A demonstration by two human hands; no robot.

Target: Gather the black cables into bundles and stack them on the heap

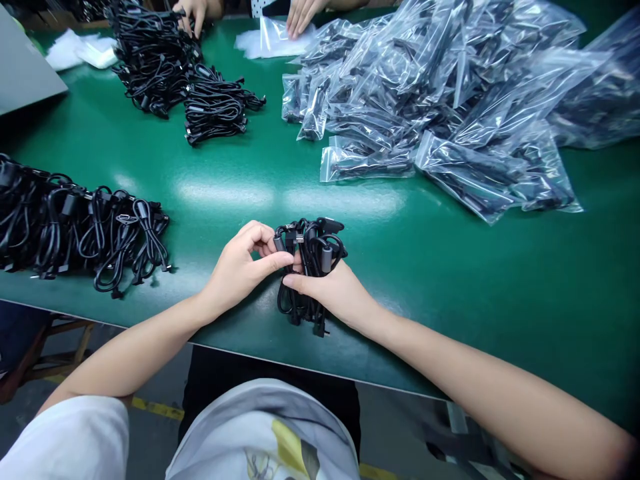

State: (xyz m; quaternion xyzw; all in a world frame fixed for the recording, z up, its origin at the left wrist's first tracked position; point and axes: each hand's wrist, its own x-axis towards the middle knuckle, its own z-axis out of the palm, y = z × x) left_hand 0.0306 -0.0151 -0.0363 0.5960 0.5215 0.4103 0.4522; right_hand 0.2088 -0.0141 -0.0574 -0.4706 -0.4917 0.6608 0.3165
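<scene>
and it's green all over this table (475, 280), a deep glossy green with pale streaks of glare, and right in the middle there's black on the nearest cable bundle (313, 250), one silvery connector tip (299, 237) glinting out of it! black again for the long row of cables (75, 223) on the left and the looped cables (215, 107) farther back, while the see-through bags (380, 123) show dark contents under white glints! down in front it's a white and grey shirt (235, 427) with a splash of yellow and a dark patch, black trousers (200, 373), and a yellow stripe (159, 409) on the floor!
</scene>
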